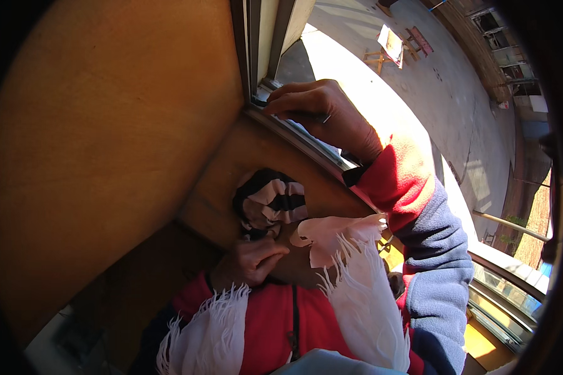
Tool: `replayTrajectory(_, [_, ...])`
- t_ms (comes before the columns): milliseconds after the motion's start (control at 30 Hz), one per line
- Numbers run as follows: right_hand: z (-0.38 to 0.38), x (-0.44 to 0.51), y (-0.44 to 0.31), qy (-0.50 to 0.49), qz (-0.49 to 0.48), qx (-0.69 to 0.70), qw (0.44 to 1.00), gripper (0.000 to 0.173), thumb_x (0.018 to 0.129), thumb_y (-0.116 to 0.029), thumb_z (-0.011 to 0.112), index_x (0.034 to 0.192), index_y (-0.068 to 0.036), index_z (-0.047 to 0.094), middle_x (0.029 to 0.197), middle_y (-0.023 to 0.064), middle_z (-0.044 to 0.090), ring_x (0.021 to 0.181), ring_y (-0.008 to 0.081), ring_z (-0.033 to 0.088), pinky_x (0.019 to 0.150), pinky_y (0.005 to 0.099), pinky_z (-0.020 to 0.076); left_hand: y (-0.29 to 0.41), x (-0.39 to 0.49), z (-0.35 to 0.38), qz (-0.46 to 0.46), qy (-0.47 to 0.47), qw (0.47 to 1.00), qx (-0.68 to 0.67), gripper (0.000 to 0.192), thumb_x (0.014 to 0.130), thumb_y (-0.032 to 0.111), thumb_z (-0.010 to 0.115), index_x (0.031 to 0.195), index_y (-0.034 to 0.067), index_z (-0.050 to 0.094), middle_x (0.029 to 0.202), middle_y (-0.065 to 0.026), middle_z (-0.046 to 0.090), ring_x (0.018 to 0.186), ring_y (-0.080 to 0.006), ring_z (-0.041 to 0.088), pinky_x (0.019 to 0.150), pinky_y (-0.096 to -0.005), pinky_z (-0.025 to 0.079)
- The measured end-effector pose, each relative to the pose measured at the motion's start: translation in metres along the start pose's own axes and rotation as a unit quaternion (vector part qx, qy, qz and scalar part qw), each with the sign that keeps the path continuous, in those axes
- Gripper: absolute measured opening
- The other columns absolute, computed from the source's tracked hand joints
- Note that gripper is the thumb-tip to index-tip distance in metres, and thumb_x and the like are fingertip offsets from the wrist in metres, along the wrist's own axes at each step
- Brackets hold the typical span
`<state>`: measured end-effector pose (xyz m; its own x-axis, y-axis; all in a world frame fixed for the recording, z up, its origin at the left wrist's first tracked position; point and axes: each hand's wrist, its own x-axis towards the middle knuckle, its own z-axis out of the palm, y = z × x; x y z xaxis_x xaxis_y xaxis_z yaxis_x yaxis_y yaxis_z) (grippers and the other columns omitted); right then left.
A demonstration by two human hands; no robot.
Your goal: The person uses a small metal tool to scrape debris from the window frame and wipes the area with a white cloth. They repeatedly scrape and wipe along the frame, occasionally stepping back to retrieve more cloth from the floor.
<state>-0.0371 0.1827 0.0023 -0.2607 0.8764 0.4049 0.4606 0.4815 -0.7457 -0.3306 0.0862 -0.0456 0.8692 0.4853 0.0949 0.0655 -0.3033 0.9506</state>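
My right hand (328, 112) reaches to the lower corner of a metal window frame (281, 123). Its fingers are closed around a small, thin dark object (312, 116) with a shiny edge, its kind unclear; the fingertips are at the frame's track. My left hand (251, 262), fingers curled, is low in front of my body, just below a crumpled black and light striped cloth (274, 199) on the brown wooden sill. Whether it grips anything is not clear. A torn-edged pale pink cloth or paper piece (330, 234) is right of the striped cloth.
A large brown wooden panel (117, 103) rises on the left and meets the sill. My fringed white scarf (366, 290) hangs in front of me. Beyond the window, a sunlit concrete yard holds a small wooden stand (380, 60) and a reddish stool (421, 40).
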Motion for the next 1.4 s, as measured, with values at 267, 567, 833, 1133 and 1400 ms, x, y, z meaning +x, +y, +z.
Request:
replayTrajectory(267, [-0.013, -0.009, 0.006, -0.077, 0.039, -0.025, 0.996, 0.017, 0.082, 0.002, 0.069, 0.098, -0.001, 0.072, 0.098, 0.0154, 0.072, 0.088, 0.0300, 0.071, 0.076, 0.0339, 0.0563, -0.003, -0.001, 0.003, 0.005, 0.008, 1.000, -0.007, 0.018, 0.081, -0.005, 0.067, 0.098, 0.002, 0.067, 0.078, -0.0117, 0.062, 0.066, -0.0272, 0.065, 0.058, -0.0347, 0.050])
replayTrajectory(567, [-0.030, -0.032, -0.026, -0.068, 0.068, -0.024, 0.995, 0.019, 0.081, 0.006, 0.069, 0.098, -0.001, 0.072, 0.100, 0.0146, 0.073, 0.089, 0.0296, 0.072, 0.077, 0.0333, 0.0565, -0.005, 0.000, 0.004, 0.019, 0.018, 0.999, -0.022, 0.024, 0.078, -0.009, 0.066, 0.099, 0.001, 0.069, 0.073, -0.0106, 0.063, 0.063, -0.0221, 0.063, 0.056, -0.0314, 0.048])
replayTrajectory(833, [0.011, 0.000, -0.003, 0.048, -0.014, -0.023, 0.998, 0.016, 0.081, -0.008, 0.071, 0.097, -0.007, 0.072, 0.083, 0.0100, 0.070, 0.073, 0.0324, 0.067, 0.063, 0.0379, 0.0522, -0.003, -0.003, 0.000, -0.005, -0.014, 1.000, -0.002, 0.018, 0.083, -0.002, 0.066, 0.100, 0.002, 0.067, 0.081, -0.0126, 0.062, 0.069, -0.0291, 0.066, 0.061, -0.0361, 0.052])
replayTrajectory(1133, [0.001, -0.004, -0.011, -0.053, 0.027, -0.118, 0.991, 0.028, 0.072, 0.001, 0.063, 0.100, -0.001, 0.068, 0.089, 0.0133, 0.069, 0.075, 0.0343, 0.068, 0.067, 0.0361, 0.0536, -0.002, -0.001, -0.001, 0.011, -0.013, 1.000, 0.008, 0.020, 0.082, -0.002, 0.067, 0.101, 0.004, 0.067, 0.079, -0.0106, 0.061, 0.066, -0.0271, 0.064, 0.057, -0.0351, 0.050])
replayTrajectory(1400, [-0.012, -0.020, -0.021, -0.006, 0.051, -0.061, 0.997, 0.017, 0.074, 0.000, 0.068, 0.089, -0.007, 0.072, 0.079, 0.0101, 0.069, 0.067, 0.0310, 0.065, 0.057, 0.0367, 0.0490, -0.002, -0.002, 0.001, 0.019, 0.016, 1.000, -0.015, 0.023, 0.077, -0.007, 0.068, 0.098, 0.002, 0.069, 0.073, -0.0091, 0.061, 0.062, -0.0229, 0.063, 0.054, -0.0329, 0.048])
